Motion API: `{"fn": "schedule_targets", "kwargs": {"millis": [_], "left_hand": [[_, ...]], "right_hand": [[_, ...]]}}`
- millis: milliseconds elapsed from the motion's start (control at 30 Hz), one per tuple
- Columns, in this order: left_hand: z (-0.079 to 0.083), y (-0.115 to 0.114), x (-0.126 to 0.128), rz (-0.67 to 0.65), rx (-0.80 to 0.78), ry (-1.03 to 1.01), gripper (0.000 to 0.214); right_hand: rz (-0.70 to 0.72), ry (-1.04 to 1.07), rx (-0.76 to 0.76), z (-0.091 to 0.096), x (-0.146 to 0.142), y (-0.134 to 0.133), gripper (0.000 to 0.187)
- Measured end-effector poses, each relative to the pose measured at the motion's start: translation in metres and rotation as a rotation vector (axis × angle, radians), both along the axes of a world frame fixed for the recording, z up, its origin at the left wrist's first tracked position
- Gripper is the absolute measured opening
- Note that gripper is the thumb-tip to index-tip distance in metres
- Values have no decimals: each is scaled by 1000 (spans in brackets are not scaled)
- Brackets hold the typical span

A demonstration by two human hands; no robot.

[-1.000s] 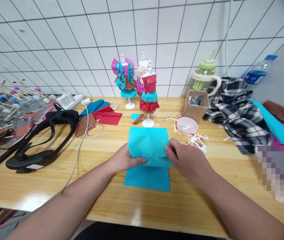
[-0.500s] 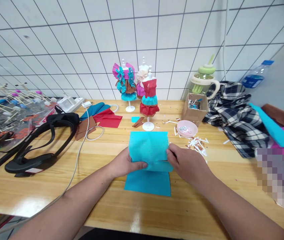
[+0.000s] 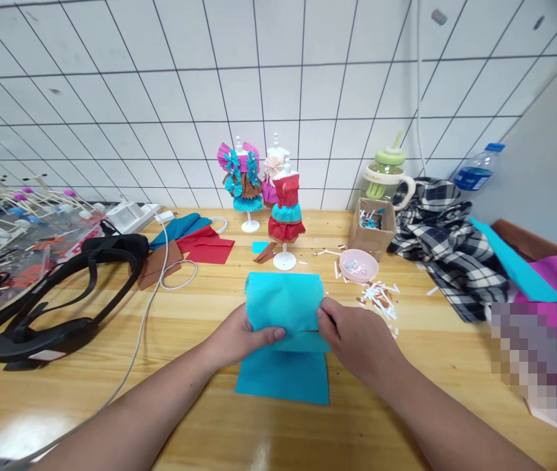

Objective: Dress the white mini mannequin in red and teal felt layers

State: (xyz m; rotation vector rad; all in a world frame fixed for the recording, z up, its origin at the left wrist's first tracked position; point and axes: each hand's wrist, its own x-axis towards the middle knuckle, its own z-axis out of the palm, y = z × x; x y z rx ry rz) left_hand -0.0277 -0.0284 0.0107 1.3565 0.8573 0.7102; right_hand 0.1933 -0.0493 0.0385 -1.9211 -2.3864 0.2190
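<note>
My left hand grips a turquoise crepe paper sheet at its left edge, thumb on top and fingers behind. At the right edge, my right hand pinches the same sheet near a short slit. The sheet is folded over and raised, with its lower part reaching down to the table. Just beyond it stands a small dress form in red and turquoise crepe paper. Behind that are a second form in purple, turquoise and brown, and a partly hidden third one.
A black headset-like frame and a white cable lie left, near red paper. On the right are a pink dish, white paper strips, a cardboard box, a green-lidded cup and checked cloth.
The camera view has shifted, so the table things appear lower and slightly left. Both hands keep their grip on the crepe paper, whose folded shape looks nearly the same.
</note>
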Motion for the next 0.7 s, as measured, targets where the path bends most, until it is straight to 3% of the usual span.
{"fn": "schedule_targets", "kwargs": {"millis": [700], "left_hand": [[-5, -2, 4, 60, 12, 25, 52]], "right_hand": [[-14, -37, 27, -2, -1, -1, 29]]}}
